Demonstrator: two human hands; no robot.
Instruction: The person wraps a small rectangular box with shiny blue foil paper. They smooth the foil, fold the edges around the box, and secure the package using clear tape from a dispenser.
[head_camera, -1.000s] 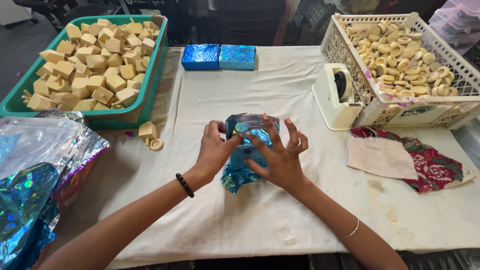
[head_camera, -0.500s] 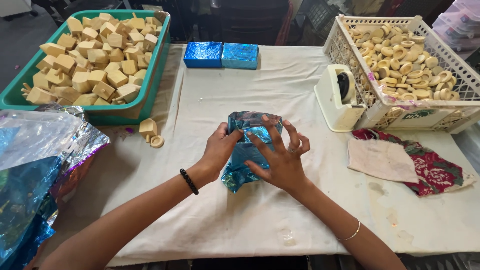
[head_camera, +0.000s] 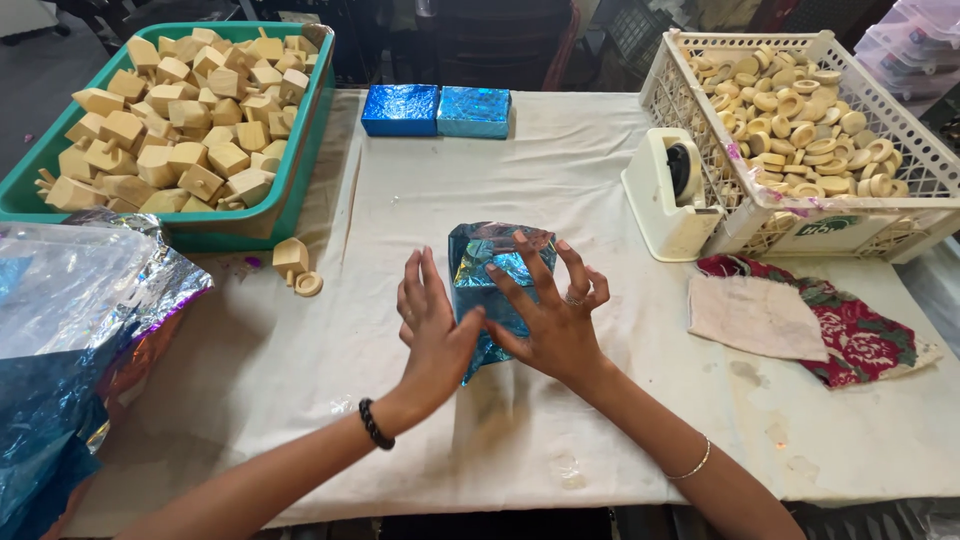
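**Two hands press on a blue foil parcel at the table's middle**

A half-wrapped block in crinkled blue metallic foil (head_camera: 495, 275) stands at the middle of the cloth-covered table (head_camera: 560, 190), loose foil trailing toward the near edge. The right hand (head_camera: 550, 320) reaches in from the near edge with its wrist low and its fingers spread apart, fingertips arched onto the parcel's front and top. The left hand (head_camera: 432, 328) stands beside it, palm turned toward the parcel's left side, fingers straight and held together, thumb touching the foil. A black bead bracelet (head_camera: 373, 424) circles the left wrist.

Two finished blue foil-wrapped blocks (head_camera: 436, 110) lie side by side at the far edge. A green plastic tray of pale wooden pieces (head_camera: 300, 190) fills the far left corner, a white plastic basket of wooden rings (head_camera: 880, 215) the far right, with a white tape dispenser (head_camera: 672, 195) touching it.
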